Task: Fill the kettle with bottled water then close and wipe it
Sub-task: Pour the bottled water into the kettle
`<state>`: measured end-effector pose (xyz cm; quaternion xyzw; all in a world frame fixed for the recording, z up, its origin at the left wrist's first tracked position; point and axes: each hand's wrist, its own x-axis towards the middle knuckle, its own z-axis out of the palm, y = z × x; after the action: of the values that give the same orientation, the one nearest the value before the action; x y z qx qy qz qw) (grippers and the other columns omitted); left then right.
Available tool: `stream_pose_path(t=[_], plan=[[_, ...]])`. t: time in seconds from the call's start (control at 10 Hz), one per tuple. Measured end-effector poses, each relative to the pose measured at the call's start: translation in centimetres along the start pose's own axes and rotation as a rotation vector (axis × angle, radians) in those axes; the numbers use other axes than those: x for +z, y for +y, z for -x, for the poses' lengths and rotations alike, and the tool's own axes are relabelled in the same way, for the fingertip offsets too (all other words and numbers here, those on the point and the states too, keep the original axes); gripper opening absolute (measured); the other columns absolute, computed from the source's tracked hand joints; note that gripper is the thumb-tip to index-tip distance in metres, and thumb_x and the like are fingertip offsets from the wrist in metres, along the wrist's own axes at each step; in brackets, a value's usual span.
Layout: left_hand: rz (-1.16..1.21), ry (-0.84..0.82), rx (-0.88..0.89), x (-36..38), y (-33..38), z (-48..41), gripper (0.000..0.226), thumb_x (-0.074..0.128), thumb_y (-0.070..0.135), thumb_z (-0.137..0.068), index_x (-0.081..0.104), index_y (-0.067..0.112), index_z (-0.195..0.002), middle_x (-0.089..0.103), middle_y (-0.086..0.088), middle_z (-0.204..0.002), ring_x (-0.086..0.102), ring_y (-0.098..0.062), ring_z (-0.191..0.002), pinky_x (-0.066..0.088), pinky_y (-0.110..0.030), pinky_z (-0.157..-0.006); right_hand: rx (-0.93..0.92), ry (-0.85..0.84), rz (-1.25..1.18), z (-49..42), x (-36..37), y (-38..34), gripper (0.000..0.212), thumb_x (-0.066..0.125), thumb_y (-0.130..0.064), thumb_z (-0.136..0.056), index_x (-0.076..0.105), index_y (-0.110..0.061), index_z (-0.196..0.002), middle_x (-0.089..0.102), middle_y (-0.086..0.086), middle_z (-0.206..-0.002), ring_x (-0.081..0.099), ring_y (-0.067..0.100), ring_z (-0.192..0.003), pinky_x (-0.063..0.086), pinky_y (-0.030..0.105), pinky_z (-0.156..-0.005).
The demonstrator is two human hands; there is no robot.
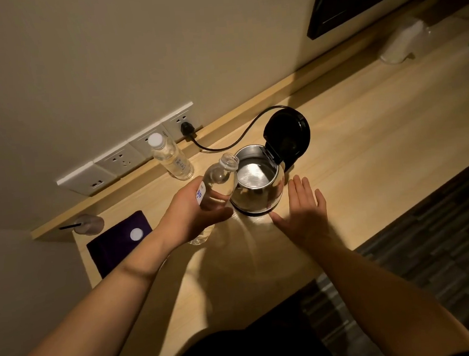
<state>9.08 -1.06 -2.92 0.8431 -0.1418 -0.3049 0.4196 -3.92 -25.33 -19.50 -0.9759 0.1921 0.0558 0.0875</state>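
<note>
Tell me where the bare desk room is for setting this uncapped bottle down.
Widest bare patch: wooden desk right of the steel kettle, beyond the open right hand. Also bare: the near edge between both forearms. Crowded: left, by the capped bottle, purple cloth and left hand.

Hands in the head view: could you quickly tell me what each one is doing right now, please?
Left hand: closed around the uncapped bottle, tilted toward the open kettle.
Right hand: open, holding nothing, beside the kettle.

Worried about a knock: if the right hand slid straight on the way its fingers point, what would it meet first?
Probably nothing soon: the right hand points past the kettle over bare desk; depth is unclear.
</note>
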Motion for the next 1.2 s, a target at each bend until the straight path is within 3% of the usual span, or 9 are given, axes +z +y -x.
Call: stream_pose_path(t=[0.1,0.2,0.4,0.6,0.7,0.8,1.0,1.1,1.2], plan=[[-0.017,-0.036,0.001,-0.5,0.5,-0.1,0.046,0.092,0.024,-0.077,0.06,0.029,-0.11,0.074,0.014,-0.098,0.071,0.008,-0.084,0.051,-0.008,-0.069,-0.002,0.035,-0.011,0.1,0.4,0.0,0.101,0.033,-0.082,-0.091,0.037,-0.006,-0.158,0.037,0.014,-0.166,0.03,0.028,-0.157,0.03,0.054,-0.121],[-0.033,-0.094,-0.017,-1.0,0.8,-0.2,0.052,0.092,0.032,-0.076,0.062,0.02,-0.117,0.077,0.01,-0.103,0.073,0.0,-0.091,0.055,-0.014,-0.074,-0.017,0.056,0.005,0.2,0.8,0.2,0.099,0.035,-0.079,-0.093,0.036,-0.005,-0.159,0.034,0.015,-0.167,0.028,0.028,-0.157,0.029,0.054,-0.122],[-0.016,-0.14,-0.04,-1.6,1.3,-0.4,0.048,0.091,0.024,-0.079,0.064,0.023,-0.119,0.075,-0.001,-0.108,0.076,-0.014,-0.091,0.066,-0.033,-0.077,-0.012,0.027,-0.009,-0.1,1.2,0.5,0.098,0.036,-0.077,-0.092,0.027,-0.009,-0.163,0.023,0.01,-0.172,0.016,0.024,-0.161,0.019,0.05,-0.126],[0.028,-0.188,-0.093,-1.9,1.6,-0.7,0.036,0.088,0.013,-0.08,0.067,0.014,-0.109,0.076,-0.002,-0.092,0.074,-0.015,-0.077,0.066,-0.041,-0.077,0.013,-0.052,-0.026,-0.4,1.3,0.6,0.101,0.031,-0.08,-0.091,0.014,-0.015,-0.166,0.01,0.005,-0.175,0.004,0.022,-0.162,0.011,0.05,-0.127],[0.027,-0.212,-0.111,-2.2,1.6,-1.0,0.039,0.089,0.014,-0.08,0.066,0.009,-0.112,0.074,-0.014,-0.103,0.074,-0.023,-0.084,0.066,-0.041,-0.078,0.013,-0.033,-0.034,-0.2,1.5,0.6,0.101,0.033,-0.08,-0.091,0.015,-0.014,-0.166,0.012,0.005,-0.175,0.005,0.022,-0.162,0.013,0.051,-0.127],[0.053,-0.234,-0.148,-2.4,1.5,-1.1,0.041,0.09,0.014,-0.079,0.065,0.006,-0.111,0.072,-0.022,-0.11,0.075,-0.031,-0.091,0.065,-0.054,-0.085,0.008,-0.036,-0.026,-0.3,1.5,0.6,0.101,0.03,-0.081,-0.092,0.014,-0.014,-0.166,0.01,0.005,-0.175,0.004,0.022,-0.162,0.013,0.051,-0.127],[0.02,-0.283,-0.172,-2.9,1.5,-1.1,0.069,0.094,0.036,-0.06,0.062,0.005,-0.114,0.071,-0.023,-0.119,0.074,-0.04,-0.105,0.064,-0.056,-0.087,0.005,-0.045,-0.012,-0.2,1.3,0.6,0.101,0.025,-0.082,-0.092,0.011,-0.014,-0.166,0.007,0.005,-0.176,0.0,0.022,-0.162,0.011,0.051,-0.128],[0.011,-0.296,-0.174,-3.1,1.4,-1.2,0.046,0.093,0.02,-0.075,0.063,0.008,-0.109,0.071,-0.022,-0.12,0.074,-0.04,-0.105,0.064,-0.055,-0.086,0.006,-0.047,-0.015,-0.3,1.3,0.6,0.101,0.025,-0.082,-0.092,0.01,-0.015,-0.166,0.007,0.005,-0.176,0.0,0.022,-0.162,0.011,0.051,-0.128],[-0.008,-0.303,-0.175,-3.3,1.5,-1.4,0.037,0.089,0.016,-0.078,0.064,0.009,-0.105,0.072,-0.019,-0.118,0.077,-0.031,-0.095,0.066,-0.043,-0.078,0.011,-0.042,-0.018,-0.3,1.4,0.6,0.101,0.025,-0.083,-0.092,0.011,-0.015,-0.166,0.007,0.004,-0.176,0.0,0.022,-0.162,0.011,0.051,-0.129]])
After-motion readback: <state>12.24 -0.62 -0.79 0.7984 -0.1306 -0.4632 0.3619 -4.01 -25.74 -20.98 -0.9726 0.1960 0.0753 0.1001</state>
